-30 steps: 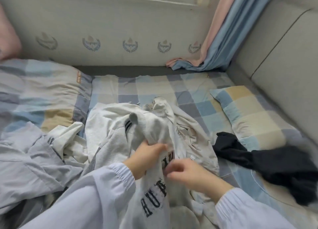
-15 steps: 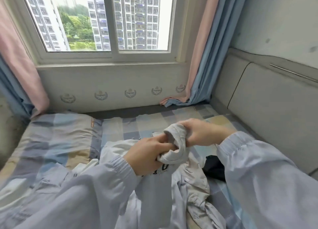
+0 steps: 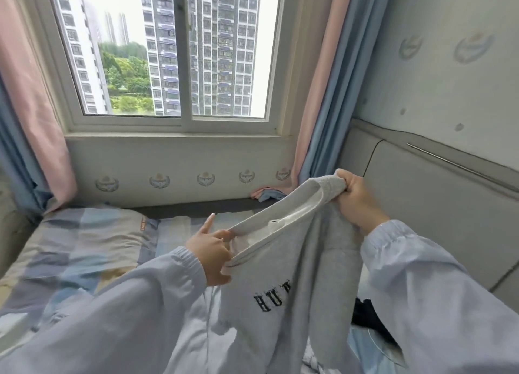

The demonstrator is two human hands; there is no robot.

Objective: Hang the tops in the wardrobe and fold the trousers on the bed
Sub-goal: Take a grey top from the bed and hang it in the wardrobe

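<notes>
Sweatshirt stretched between hands: left hand pinches neckline, right hand grips collar.

Bright daylight from the window, blown-out sky, soft blur, wide-angle edge bending.

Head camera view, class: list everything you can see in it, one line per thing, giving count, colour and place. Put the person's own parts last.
grey sweatshirt: one, light grey with dark letters, held up over the bed
bed sheet: one, checked blue, grey and beige, lower left
dark garment: one, black, on the bed below the right arm
window: one, white frame, centre top, tower blocks and trees outside
curtains: pink and blue, either side of the window
headboard: one, grey padded, right
sleeves: two, pale blue, bottom
left hand: fingers pinch the sweatshirt's neckline
right hand: fingers grip the sweatshirt's ribbed edge, raised higher
</notes>
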